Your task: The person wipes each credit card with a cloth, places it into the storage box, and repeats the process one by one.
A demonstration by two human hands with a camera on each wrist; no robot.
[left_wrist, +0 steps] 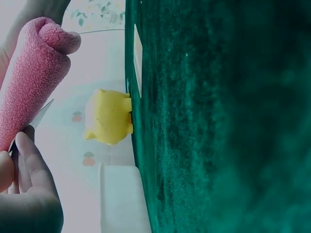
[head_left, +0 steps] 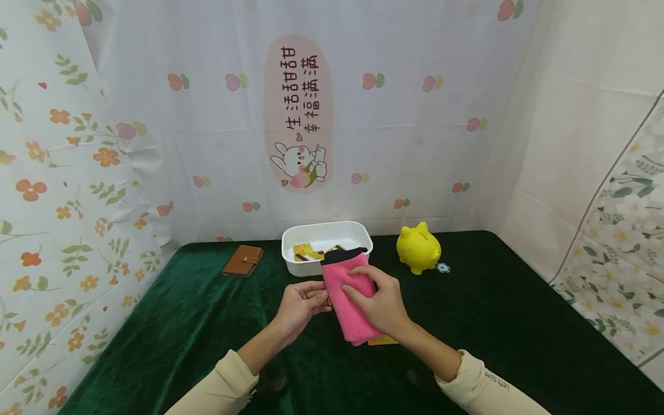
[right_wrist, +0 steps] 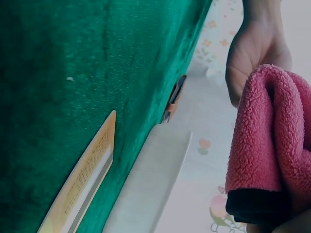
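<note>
A folded pink fleece cloth [head_left: 344,314] with a black edge is held up above the green table. My right hand [head_left: 383,297] grips it, thumb and fingers spread over its front. At its left side, my left hand [head_left: 301,305] pinches a thin card [left_wrist: 42,114] whose pointed corner shows against the cloth in the left wrist view. The cloth hides most of this card in the head view. Below the cloth, a yellow-orange card [head_left: 383,340] with a dark stripe, seen in the right wrist view, lies on the table.
A white plastic basin [head_left: 290,266] at the back holds several yellow cards [head_left: 307,252]. Left of it lies a brown wallet [head_left: 242,260] with a snap strap. On the right stand a yellow piggy bank [head_left: 418,249] and, beside it, a blue-white chip [head_left: 443,267]. Printed curtains surround the table.
</note>
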